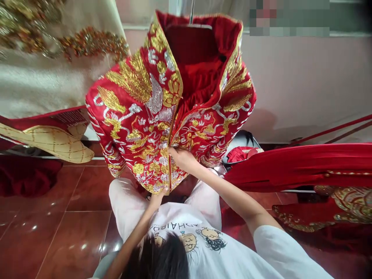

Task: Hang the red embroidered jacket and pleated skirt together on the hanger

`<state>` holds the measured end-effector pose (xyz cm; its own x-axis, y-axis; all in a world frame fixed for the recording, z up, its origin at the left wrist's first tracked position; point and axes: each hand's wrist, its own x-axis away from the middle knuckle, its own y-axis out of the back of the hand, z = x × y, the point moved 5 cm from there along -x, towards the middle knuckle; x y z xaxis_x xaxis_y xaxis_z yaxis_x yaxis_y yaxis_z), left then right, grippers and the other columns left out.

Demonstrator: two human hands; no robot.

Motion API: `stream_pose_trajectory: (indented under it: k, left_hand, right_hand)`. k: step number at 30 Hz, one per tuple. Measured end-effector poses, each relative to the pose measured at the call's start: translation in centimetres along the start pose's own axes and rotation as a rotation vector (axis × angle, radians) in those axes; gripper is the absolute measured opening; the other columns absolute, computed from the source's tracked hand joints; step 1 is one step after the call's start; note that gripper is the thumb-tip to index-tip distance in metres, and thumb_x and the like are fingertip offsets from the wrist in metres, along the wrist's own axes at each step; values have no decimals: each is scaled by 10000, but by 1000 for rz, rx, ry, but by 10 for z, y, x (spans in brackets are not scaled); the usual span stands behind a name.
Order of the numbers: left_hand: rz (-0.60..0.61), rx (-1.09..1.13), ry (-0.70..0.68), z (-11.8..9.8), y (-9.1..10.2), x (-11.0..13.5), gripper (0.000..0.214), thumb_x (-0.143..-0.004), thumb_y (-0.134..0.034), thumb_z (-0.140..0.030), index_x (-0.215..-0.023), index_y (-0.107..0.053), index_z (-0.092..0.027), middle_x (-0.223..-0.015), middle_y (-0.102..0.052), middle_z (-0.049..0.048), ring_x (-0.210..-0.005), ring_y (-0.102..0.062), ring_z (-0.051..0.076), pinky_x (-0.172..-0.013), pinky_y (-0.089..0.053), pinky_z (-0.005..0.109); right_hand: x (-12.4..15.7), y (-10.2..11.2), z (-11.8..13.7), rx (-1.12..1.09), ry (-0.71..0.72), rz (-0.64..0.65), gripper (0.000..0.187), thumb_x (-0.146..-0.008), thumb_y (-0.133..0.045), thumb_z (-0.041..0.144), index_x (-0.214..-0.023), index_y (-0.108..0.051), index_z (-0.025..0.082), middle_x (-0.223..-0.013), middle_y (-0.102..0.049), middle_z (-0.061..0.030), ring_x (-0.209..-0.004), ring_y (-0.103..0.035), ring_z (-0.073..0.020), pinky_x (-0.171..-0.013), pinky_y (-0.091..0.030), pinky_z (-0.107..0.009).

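Note:
A red jacket (139,116), thick with gold and silver embroidery, hangs upright in front of me with its stand-up collar open at the top. My right hand (182,158) is closed on the jacket's front opening at mid-height, pinching the edge. Lower down, my left hand (157,198) holds the bottom hem at the centre, its fingers tucked under the cloth. Both forearms reach up from my white printed shirt (203,240).
A cream embroidered garment (43,58) hangs at the left above a gold fan-shaped piece (55,141). Red cloth with gold trim (305,164) lies across the right. A red glossy tiled floor (58,217) is below, and a pale wall (305,77) stands behind.

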<state>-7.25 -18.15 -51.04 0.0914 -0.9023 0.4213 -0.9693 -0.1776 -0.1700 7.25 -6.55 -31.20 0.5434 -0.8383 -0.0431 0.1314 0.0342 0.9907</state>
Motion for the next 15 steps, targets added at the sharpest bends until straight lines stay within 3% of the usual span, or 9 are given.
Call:
stream_pose_trajectory:
  k: [5, 9, 12, 15]
  left_hand:
    - [-6, -52, 7, 12, 7, -37, 303, -769, -748, -331, -1042, -679, -219, -1208, -654, 80, -1247, -531, 266, -1126, -330, 483]
    - [13, -106, 26, 11, 8, -55, 261, -869, -649, -318, -1110, -641, -219, -1297, -583, 83, -1262, -501, 247, -1095, -379, 480]
    - [60, -108, 15, -4, 0, -62, 268, -857, -660, -319, -1100, -638, -208, -1328, -565, 87, -1306, -460, 256, -1128, -326, 496]
    - [156, -63, -29, -30, -12, -56, 301, -827, -677, -407, -1048, -641, -206, -1299, -588, 99, -1331, -444, 262, -1157, -262, 520]
  right_hand:
    - [-6, 56, 6, 80, 60, -124, 281, -881, -358, 66, -947, -621, 138, -754, -662, -85, -668, -534, -166, -598, -308, -277]
    - [-4, 148, -1, 125, 73, -425, 323, -917, -281, 108, -808, -578, 170, -683, -590, -55, -633, -461, -156, -601, -300, -289]
    - [-7, 209, -2, 124, 91, -612, 283, -927, -290, 132, -816, -545, 181, -677, -551, -26, -633, -447, -137, -606, -313, -269]
    - [-16, 225, 1, 108, 95, -592, 242, -933, -320, 150, -880, -554, 174, -683, -568, -16, -622, -474, -126, -603, -339, -259]
